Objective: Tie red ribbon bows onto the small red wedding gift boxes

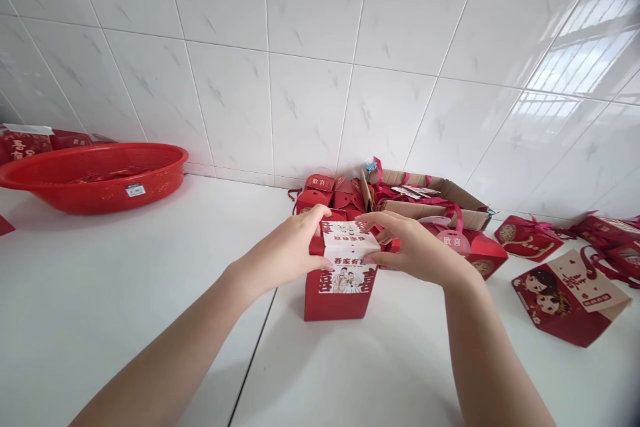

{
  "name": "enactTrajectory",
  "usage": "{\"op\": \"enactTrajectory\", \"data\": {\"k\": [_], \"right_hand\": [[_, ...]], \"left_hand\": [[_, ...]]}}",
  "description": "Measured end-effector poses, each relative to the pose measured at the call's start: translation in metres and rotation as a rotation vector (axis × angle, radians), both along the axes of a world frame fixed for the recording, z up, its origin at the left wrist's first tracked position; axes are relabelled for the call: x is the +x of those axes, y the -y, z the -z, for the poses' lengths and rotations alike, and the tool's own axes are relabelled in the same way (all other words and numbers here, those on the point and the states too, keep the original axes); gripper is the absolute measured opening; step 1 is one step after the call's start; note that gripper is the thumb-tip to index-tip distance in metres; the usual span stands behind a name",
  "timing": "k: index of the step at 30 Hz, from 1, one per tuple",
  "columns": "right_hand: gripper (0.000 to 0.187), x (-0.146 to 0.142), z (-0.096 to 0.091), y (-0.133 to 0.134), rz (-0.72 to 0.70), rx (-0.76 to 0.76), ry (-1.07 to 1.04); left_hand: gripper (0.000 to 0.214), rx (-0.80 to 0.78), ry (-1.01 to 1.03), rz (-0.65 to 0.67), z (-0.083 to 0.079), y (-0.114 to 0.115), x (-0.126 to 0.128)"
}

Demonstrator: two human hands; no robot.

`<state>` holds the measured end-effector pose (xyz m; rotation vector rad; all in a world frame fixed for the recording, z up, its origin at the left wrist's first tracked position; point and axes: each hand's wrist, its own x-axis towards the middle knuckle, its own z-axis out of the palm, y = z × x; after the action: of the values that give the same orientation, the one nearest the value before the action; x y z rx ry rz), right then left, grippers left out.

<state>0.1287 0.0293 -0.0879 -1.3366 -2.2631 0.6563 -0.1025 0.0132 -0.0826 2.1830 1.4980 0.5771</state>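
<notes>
A red paper gift box (339, 293) with a white printed panel stands upright on the white table (100, 293) in front of me. My left hand (293, 250) grips its top left edge, fingers curled over the lid. My right hand (413, 247) pinches the top right edge, thumb and fingers closed on the flap. Both hands press on the box's top.
A red plastic basket (95, 177) sits at the far left by the tiled wall. Behind the box are several small red boxes (320, 193) and an open cardboard carton (425, 197) with ribbons. More flat red boxes (570, 297) lie at the right.
</notes>
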Motion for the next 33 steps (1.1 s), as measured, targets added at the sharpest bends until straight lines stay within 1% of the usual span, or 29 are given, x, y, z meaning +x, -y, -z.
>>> {"op": "enactTrajectory", "data": {"k": [9,15,17,20,22,26,30,33], "right_hand": [[0.05,0.0,-0.001,0.001,0.001,-0.011,0.0],[0.044,-0.003,0.001,-0.001,-0.036,0.057,0.017],[0.039,-0.005,0.001,-0.001,-0.043,0.069,0.02],[0.029,-0.007,0.001,-0.002,-0.041,0.029,0.022],[0.025,-0.008,0.001,-0.002,-0.036,0.004,0.036],[0.023,-0.008,0.002,-0.002,-0.02,0.009,0.069],[0.022,-0.009,0.002,-0.003,-0.012,0.025,0.077],[0.023,-0.01,0.003,-0.003,-0.027,0.034,0.08]], "left_hand": [[0.047,0.077,0.037,0.045,0.003,0.0,0.001],[0.048,0.068,0.049,0.049,0.005,-0.004,0.001],[0.043,0.069,0.021,0.043,0.005,-0.006,0.0],[0.024,0.069,-0.079,0.039,0.004,-0.008,0.0],[0.017,0.073,-0.125,0.038,0.003,-0.008,0.0],[0.014,0.075,-0.11,0.038,0.001,-0.008,0.001],[0.01,0.045,-0.082,0.028,0.001,-0.007,0.002],[0.016,0.018,-0.087,0.021,0.002,-0.007,0.003]]}}
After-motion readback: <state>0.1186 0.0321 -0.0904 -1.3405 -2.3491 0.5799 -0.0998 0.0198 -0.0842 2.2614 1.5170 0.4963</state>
